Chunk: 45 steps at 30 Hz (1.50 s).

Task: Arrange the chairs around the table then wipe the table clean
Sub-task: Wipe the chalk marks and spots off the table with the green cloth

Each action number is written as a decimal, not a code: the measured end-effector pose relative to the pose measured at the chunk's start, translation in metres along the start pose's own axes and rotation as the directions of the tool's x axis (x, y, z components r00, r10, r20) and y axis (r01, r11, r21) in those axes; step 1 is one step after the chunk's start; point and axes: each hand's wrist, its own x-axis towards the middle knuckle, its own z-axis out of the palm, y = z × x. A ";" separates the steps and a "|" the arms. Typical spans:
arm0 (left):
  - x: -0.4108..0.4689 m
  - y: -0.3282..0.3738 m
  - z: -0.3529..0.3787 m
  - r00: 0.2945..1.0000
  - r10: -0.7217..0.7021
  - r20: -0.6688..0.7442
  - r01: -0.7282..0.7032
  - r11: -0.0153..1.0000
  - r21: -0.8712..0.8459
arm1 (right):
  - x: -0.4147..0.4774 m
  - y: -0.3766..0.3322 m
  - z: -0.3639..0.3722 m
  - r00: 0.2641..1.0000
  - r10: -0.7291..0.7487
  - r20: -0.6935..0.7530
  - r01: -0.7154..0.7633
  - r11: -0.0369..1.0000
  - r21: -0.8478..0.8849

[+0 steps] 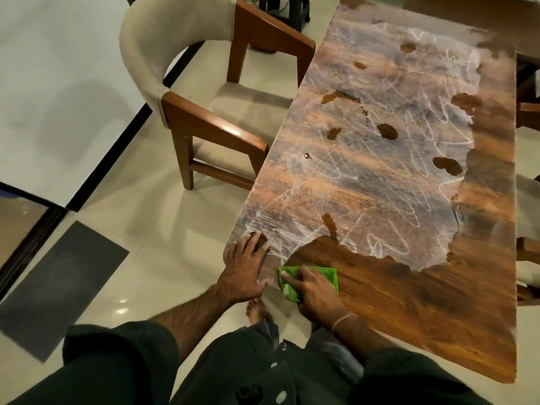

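A long wooden table (438, 311) runs away from me, most of its top covered by a whitish dusty film with dark clean patches. The near end and right edge look dark and wiped. My right hand (315, 293) presses flat on a green cloth (327, 277) at the near left part of the top. My left hand (245, 267) rests palm down, fingers spread, on the table's left near corner. A wooden chair with a beige curved back (163, 48) stands at the table's left side, its arm touching the edge.
Parts of other chairs (529, 252) show along the table's right side. A dark stool (286, 7) stands beyond the left chair. A grey mat (58, 285) lies on the pale tiled floor at the left. My bare foot (257, 311) is by the table corner.
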 end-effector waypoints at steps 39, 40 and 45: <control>-0.026 -0.041 0.002 0.972 -0.233 0.022 0.234 0.963 -0.133 | 0.041 0.019 -0.044 0.997 -0.022 0.075 0.023 1.000 -0.011; -0.027 -0.041 0.000 0.969 -0.246 0.027 0.247 0.959 -0.138 | 0.048 0.017 -0.047 0.998 0.060 0.037 -0.060 0.998 0.015; -0.031 -0.043 -0.004 0.951 -0.305 0.048 0.309 0.938 -0.159 | 0.058 -0.023 -0.025 0.996 -0.089 0.003 0.089 0.996 0.012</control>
